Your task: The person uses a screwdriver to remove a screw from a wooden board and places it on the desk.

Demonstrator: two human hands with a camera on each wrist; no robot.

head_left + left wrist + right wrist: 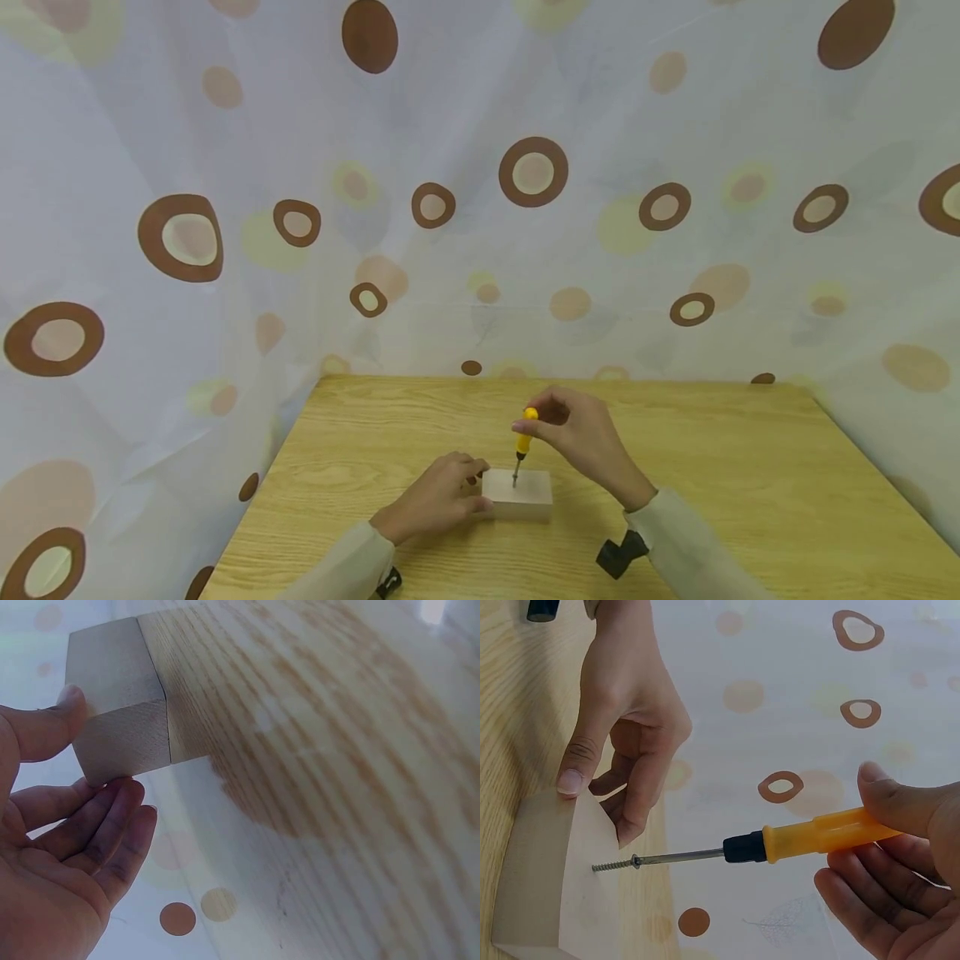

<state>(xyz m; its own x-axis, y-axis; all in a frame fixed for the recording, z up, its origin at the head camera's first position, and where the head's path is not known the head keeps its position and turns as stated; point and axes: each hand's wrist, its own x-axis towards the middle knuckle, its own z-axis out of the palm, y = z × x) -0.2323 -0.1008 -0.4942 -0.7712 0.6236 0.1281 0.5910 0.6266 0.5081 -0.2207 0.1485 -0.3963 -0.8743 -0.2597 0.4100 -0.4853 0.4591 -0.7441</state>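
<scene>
Screwdriver [523, 440] on the head camera, leaning slightly, and there I had the whole spread: both hands, the pale block [522, 498] flat on the wood-grain table [712, 467], a spotted cloth [480, 108] behind. The right hand [588, 433] came in over the block, its grip narrow, thumb and fingertips pinching the yellow handle near its top. The left hand [442, 496] sat at the block's left end, a grip just wide enough to hold it. From up there the metal was only a thin line running down to the top face.

Over to the right wrist, and that was where I got the detail! A screw [613, 865] stood out of the block, its thread bare below the head, and the screwdriver's shaft met that head in line. I could pick out the black collar on the handle, too.

Left wrist next: the block alone with the left hand, and an end face I saw plainly only there. The thumb pressed near one edge, fingertips touching the opposite side; how hard they squeezed, I couldn't tell.
</scene>
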